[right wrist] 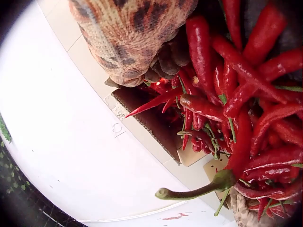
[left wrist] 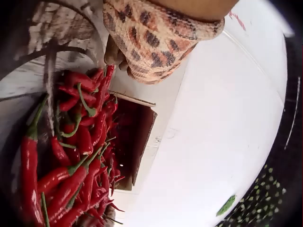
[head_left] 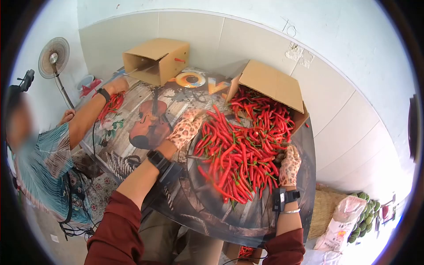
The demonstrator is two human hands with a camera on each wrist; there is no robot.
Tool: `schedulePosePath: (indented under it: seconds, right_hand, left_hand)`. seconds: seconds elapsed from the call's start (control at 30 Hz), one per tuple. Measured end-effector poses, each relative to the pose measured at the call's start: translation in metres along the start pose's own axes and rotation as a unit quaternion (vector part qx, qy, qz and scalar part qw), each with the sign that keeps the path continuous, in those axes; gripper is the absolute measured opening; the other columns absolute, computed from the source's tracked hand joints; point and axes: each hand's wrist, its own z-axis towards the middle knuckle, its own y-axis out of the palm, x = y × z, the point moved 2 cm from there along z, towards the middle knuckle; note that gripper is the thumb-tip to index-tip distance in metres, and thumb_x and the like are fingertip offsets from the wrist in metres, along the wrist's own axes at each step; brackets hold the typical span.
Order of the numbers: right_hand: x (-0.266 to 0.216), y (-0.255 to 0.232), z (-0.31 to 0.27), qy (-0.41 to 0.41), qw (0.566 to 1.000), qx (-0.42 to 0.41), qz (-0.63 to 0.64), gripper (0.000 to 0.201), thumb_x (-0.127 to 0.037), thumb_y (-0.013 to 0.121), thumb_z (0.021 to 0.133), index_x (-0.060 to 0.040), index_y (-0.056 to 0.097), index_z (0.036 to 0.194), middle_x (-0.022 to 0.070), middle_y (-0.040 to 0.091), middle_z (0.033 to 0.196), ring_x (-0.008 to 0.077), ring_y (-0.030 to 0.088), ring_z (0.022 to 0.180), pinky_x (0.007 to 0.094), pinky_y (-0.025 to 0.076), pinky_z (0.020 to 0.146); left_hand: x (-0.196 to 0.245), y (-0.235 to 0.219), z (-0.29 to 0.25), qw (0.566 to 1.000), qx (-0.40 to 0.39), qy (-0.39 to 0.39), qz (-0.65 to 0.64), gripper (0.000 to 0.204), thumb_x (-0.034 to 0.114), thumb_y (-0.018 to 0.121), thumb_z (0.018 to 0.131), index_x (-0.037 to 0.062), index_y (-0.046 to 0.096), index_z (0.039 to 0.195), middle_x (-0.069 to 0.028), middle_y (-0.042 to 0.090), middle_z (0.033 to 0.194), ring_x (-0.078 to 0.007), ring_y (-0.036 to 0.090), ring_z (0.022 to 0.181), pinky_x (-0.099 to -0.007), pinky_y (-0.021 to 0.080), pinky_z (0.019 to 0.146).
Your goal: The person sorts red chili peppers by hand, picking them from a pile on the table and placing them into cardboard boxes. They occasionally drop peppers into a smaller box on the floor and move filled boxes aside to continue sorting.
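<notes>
A heap of red chilies [head_left: 238, 154] with green stems lies on the printed table top. My left hand [head_left: 187, 128], in a leopard-print glove, is at the heap's upper left edge; in the left wrist view, dark fingertips [left wrist: 113, 53] are beside a red chili [left wrist: 110, 72]. At the right edge is my gloved right hand [head_left: 290, 167], its fingers [right wrist: 166, 60] bent close to the chilies [right wrist: 201, 106] in the right wrist view. Whether either hand holds a chili is hidden. Behind the heap, a cardboard box [head_left: 273, 84] lies on its side, chilies spilling from its mouth.
Another cardboard box [head_left: 172, 66] stands at the back left. At the left, a person [head_left: 48, 154] has a hand by a smaller bunch of chilies [head_left: 112, 106]. A fan [head_left: 54, 57] stands behind. A sack [head_left: 340, 221] and green round produce [head_left: 364, 218] are on the right.
</notes>
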Motion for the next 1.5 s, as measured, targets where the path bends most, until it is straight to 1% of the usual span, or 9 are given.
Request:
schedulePosePath:
  seconds: [0.17,0.23,0.27,0.5,0.6,0.67,0.73,0.87,1.5]
  right_hand:
    - [0.003,0.000,0.002,-0.004,1.000,0.004,0.008,0.026,-0.023,0.049,0.096,-0.0031,0.065,0.101,0.0024,0.062,0.072,0.0070,0.053,0.056,0.0224,0.045,0.053]
    - [0.003,-0.001,0.002,-0.009,1.000,0.008,-0.005,0.025,-0.023,0.049,0.096,-0.0033,0.065,0.101,0.0021,0.062,0.073,0.0070,0.053,0.056,0.0225,0.045,0.053]
    - [0.003,-0.001,0.002,-0.004,1.000,0.010,-0.010,0.025,-0.022,0.049,0.097,-0.0035,0.065,0.101,0.0017,0.062,0.074,0.0070,0.053,0.056,0.0225,0.045,0.053]
    - [0.006,0.000,0.002,0.010,1.000,0.005,0.018,0.024,-0.020,0.049,0.097,-0.0036,0.065,0.100,0.0016,0.062,0.072,0.0068,0.052,0.056,0.0224,0.044,0.052]
    - [0.006,-0.002,0.004,0.013,1.000,0.008,0.016,0.023,-0.019,0.049,0.096,-0.0032,0.065,0.101,0.0018,0.061,0.071,0.0068,0.053,0.055,0.0223,0.044,0.052]
    - [0.007,-0.002,0.003,0.020,1.000,0.004,0.013,0.023,-0.019,0.049,0.096,-0.0031,0.065,0.101,0.0019,0.061,0.070,0.0069,0.053,0.055,0.0223,0.044,0.051]
    - [0.007,-0.001,0.003,0.010,1.000,0.003,0.021,0.023,-0.019,0.049,0.096,-0.0029,0.064,0.101,0.0020,0.061,0.070,0.0071,0.053,0.056,0.0224,0.044,0.052]
    - [0.010,-0.002,0.004,0.019,1.000,0.009,0.019,0.024,-0.019,0.048,0.096,-0.0026,0.064,0.101,0.0024,0.061,0.070,0.0073,0.053,0.056,0.0224,0.045,0.052]
    - [-0.001,0.003,0.000,0.018,1.000,-0.004,0.010,0.026,-0.021,0.046,0.098,-0.0021,0.063,0.102,0.0035,0.062,0.070,0.0078,0.053,0.055,0.0228,0.047,0.052]
  left_hand:
    - [-0.010,0.012,0.031,0.981,-0.002,0.098,0.165,0.036,0.008,0.039,0.096,0.0031,0.049,0.131,-0.0153,0.054,0.127,-0.0278,0.052,0.115,-0.0318,0.041,0.097]
    - [-0.020,0.024,0.046,0.987,-0.130,-0.063,0.067,0.036,0.008,0.041,0.095,0.0033,0.049,0.130,-0.0169,0.053,0.128,-0.0288,0.051,0.117,-0.0328,0.041,0.100]
    - [-0.025,0.026,0.043,0.994,-0.079,0.012,0.077,0.036,0.010,0.046,0.091,0.0064,0.054,0.125,-0.0177,0.062,0.105,-0.0329,0.060,0.093,-0.0425,0.048,0.082]
    - [-0.001,0.011,0.028,0.960,-0.131,-0.003,0.245,0.041,0.024,0.054,0.091,0.0015,0.052,0.124,-0.0196,0.057,0.120,-0.0349,0.056,0.108,-0.0372,0.046,0.092]
    - [0.007,0.008,0.010,0.979,-0.049,-0.057,0.188,0.038,0.024,0.054,0.091,-0.0017,0.054,0.118,-0.0200,0.059,0.114,-0.0306,0.057,0.106,-0.0357,0.046,0.090]
    - [0.021,0.001,-0.004,0.983,-0.076,-0.160,-0.054,0.032,0.024,0.055,0.092,0.0004,0.056,0.113,-0.0107,0.063,0.100,-0.0176,0.058,0.085,-0.0293,0.047,0.072]
    - [0.016,0.002,-0.015,0.949,-0.093,-0.208,-0.217,0.034,0.028,0.056,0.093,0.0033,0.059,0.116,-0.0007,0.065,0.092,-0.0058,0.053,0.065,-0.0203,0.043,0.054]
    - [0.006,0.003,-0.031,0.882,-0.077,-0.236,-0.401,0.024,0.026,0.059,0.092,0.0073,0.059,0.107,-0.0007,0.063,0.080,-0.0040,0.053,0.059,-0.0174,0.043,0.045]
    - [0.011,0.004,-0.034,0.902,-0.069,-0.206,-0.372,0.030,0.024,0.058,0.093,0.0052,0.059,0.116,0.0044,0.056,0.072,-0.0030,0.047,0.053,-0.0172,0.037,0.046]
